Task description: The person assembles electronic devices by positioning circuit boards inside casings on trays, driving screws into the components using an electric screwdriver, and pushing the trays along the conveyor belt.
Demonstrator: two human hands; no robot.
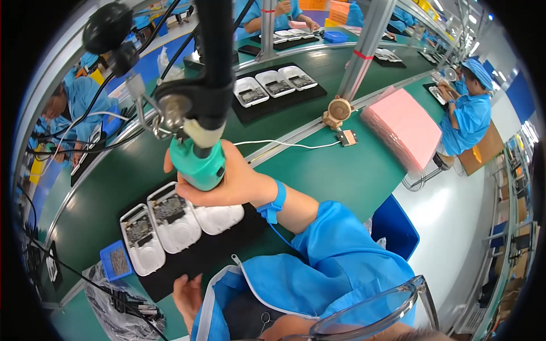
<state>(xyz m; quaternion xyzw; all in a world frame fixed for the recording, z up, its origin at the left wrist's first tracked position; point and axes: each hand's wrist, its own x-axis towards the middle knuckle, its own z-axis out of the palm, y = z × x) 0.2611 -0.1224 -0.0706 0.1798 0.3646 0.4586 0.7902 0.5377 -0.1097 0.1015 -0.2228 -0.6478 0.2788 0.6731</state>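
My right hand (236, 181) is wrapped round a green electric screwdriver (199, 165), which hangs from a black vertical arm above the work. Below it, three white plastic housings lie side by side on a black mat (199, 258). Dark circuit boards show in the left housing (142, 238) and the middle housing (175, 219). My right hand partly hides the right housing (220, 219), and the screwdriver's tip is out of sight. At the mat's near edge rests my left hand (187, 295), its visible fingers apart and nothing seen in them.
A blue tray of screws (118, 261) stands left of the mat, beside a clear plastic bag (125, 301) of dark parts. Farther off are another mat of housings (276, 85), a small fan (338, 111) and a pink wrapped stack (404, 128). A co-worker (463, 111) sits at right.
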